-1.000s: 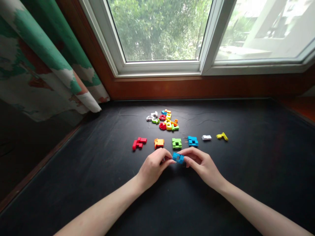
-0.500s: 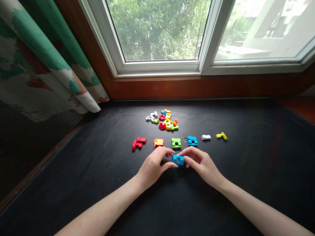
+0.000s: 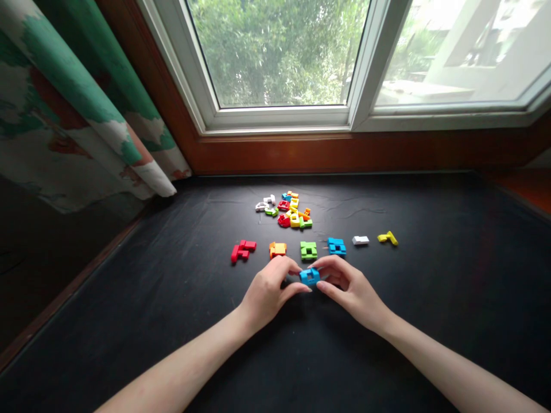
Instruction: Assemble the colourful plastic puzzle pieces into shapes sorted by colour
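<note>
Between my left hand (image 3: pixel 269 289) and my right hand (image 3: pixel 348 289) is a small blue plastic puzzle piece (image 3: pixel 309 276) with a square hole. Fingertips of both hands pinch it from either side, just above the black cloth. Directly ahead of my hands lies a row of separate pieces: a red piece (image 3: pixel 243 250), an orange piece (image 3: pixel 278 249), a green piece (image 3: pixel 309 250), a blue piece (image 3: pixel 336 246), a white piece (image 3: pixel 360 240) and a yellow piece (image 3: pixel 388 238). Beyond them is a jumbled pile of multicoloured pieces (image 3: pixel 284 210).
The pieces lie on a black cloth-covered window ledge (image 3: pixel 387 321), which has a wooden edge at the left. A brown wooden window frame (image 3: pixel 327 155) rises behind it. A green and white curtain (image 3: pixel 73 97) hangs at the left.
The blue piece has turned slightly and moved a little to the left between my fingers. My right hand's fingers have shifted along it. The pieces on the cloth stay in place.
</note>
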Demonstrator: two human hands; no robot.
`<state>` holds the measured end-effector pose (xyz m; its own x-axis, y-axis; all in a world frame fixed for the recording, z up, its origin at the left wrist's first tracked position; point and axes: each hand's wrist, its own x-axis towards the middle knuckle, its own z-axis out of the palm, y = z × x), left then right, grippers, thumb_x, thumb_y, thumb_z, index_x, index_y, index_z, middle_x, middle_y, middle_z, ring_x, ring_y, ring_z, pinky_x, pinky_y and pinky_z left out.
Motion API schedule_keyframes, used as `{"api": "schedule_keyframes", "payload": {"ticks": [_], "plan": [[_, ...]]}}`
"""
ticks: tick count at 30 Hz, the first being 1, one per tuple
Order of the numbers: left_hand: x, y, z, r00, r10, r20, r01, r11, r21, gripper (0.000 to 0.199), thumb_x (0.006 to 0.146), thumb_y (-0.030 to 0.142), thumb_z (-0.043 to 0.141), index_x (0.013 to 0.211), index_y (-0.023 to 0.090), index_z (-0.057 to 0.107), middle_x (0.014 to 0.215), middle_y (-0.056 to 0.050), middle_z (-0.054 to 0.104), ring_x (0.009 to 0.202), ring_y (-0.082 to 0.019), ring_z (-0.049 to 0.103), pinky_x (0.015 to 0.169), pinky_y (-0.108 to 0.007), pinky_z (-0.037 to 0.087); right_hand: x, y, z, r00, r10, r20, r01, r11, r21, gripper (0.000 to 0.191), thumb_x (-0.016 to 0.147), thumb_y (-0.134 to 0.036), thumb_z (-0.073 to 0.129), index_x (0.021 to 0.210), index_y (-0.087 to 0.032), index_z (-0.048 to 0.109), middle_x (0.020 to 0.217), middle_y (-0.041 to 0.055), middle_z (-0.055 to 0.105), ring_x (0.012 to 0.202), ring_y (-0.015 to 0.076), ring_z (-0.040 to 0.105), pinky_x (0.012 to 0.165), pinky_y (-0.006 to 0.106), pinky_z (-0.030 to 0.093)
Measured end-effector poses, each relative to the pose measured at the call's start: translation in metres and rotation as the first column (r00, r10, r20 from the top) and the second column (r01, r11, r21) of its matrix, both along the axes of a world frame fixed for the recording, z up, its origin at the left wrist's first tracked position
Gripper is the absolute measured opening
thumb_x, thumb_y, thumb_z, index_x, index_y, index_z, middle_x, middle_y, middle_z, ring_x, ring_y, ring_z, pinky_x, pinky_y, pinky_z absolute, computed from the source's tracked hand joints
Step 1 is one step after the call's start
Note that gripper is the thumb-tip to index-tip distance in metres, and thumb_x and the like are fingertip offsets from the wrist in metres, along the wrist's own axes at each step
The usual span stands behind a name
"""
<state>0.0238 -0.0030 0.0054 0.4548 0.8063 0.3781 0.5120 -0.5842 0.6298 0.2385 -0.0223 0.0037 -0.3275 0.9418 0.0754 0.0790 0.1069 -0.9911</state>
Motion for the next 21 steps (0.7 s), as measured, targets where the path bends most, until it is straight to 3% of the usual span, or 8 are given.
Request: {"api": "schedule_keyframes", "payload": {"ticks": [12,21], "plan": [[-0.0006,0.0001,-0.0020,1.000,-0.026,-0.010,0.026,1.000,0.006,0.026,0.081,0.035,0.077,0.084,0.017,0.059,0.080,-0.001,0.066,0.072,-0.017,0.064,0.064,-0.025,0.051,0.0003,0.0010,-0.0025,1.000,-0.011,-0.013,0.012,1.000,0.019,0.019,0.090,-0.031,0.067,0.107,-0.023,0.064,0.105,0.0036,0.070,0.095,0.0198,0.069,0.086,0.033,0.057],[-0.0013,0.0009,-0.0038,0.996,-0.085,-0.001,0.085,0.995,0.053,0.021,0.094,0.034,0.062,0.082,0.016,0.060,0.077,-0.002,0.065,0.069,-0.015,0.061,0.065,-0.023,0.049,0.0015,0.0025,-0.0075,0.998,-0.045,-0.035,0.046,0.999,0.016,0.017,0.088,-0.027,0.068,0.104,-0.022,0.065,0.102,0.0027,0.070,0.094,0.0181,0.069,0.086,0.030,0.057]]}}
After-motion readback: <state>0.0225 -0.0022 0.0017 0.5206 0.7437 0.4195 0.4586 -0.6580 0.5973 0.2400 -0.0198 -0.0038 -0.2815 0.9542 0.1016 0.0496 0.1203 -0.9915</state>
